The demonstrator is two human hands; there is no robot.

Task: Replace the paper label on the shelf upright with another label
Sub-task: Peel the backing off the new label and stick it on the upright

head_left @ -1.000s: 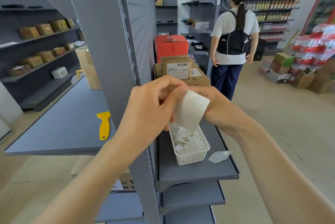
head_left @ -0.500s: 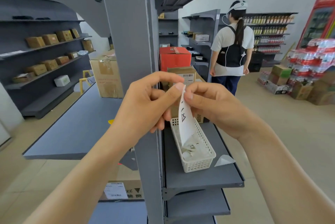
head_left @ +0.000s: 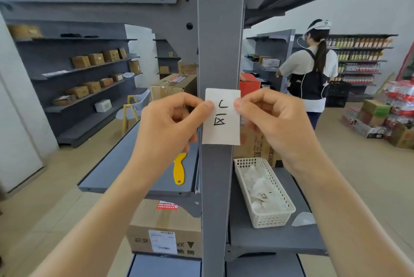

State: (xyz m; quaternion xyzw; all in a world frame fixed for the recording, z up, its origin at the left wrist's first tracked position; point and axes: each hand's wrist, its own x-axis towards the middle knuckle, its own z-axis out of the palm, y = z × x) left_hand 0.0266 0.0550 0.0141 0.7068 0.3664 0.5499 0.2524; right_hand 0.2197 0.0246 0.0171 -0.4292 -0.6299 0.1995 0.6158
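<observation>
New label [head_left: 221, 117] sits flat against the front of the shelf upright [head_left: 218, 41], long axis vertical along the post, left hand [head_left: 167, 127] pinching its left edge, right hand [head_left: 274, 124] its right, both equally near, so pressing straight forward should stick it.
</observation>
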